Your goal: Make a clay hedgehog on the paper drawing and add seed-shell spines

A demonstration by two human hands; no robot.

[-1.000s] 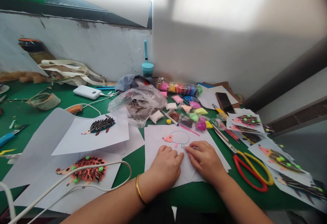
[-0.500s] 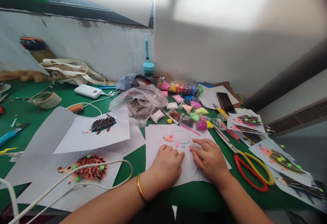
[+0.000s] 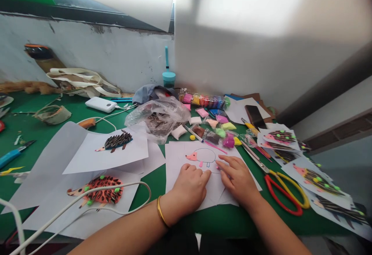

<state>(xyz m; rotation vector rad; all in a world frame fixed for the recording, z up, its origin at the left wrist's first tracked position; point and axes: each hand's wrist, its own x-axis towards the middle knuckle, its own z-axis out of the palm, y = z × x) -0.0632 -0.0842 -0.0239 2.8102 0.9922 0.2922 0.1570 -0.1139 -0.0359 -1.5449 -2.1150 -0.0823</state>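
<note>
A white sheet of paper (image 3: 176, 158) lies before me with a blue hedgehog outline (image 3: 207, 151) on it. Pink clay fills the hedgehog's head (image 3: 192, 156), and a pink clay leg (image 3: 200, 164) sits under the body. My left hand (image 3: 190, 185) rests on the paper below the drawing, fingers curled with the index finger a little forward; its palm side is hidden. To the right of the outline, my right hand (image 3: 240, 179) has its fingers apart, fingertips close to a small pink clay bit (image 3: 217, 167) on the paper.
Scissors (image 3: 286, 191) lie right of the paper. Clay packets (image 3: 229, 140), a pink stick (image 3: 215, 147) and a plastic bag of seeds (image 3: 158, 121) are behind it. Finished hedgehog pictures (image 3: 106, 189) flank both sides. A white cable (image 3: 136, 184) loops across the left.
My right thumb and fingers have shifted slightly right, off the small pink clay bit, which now shows more clearly. My left hand stays nearly still.
</note>
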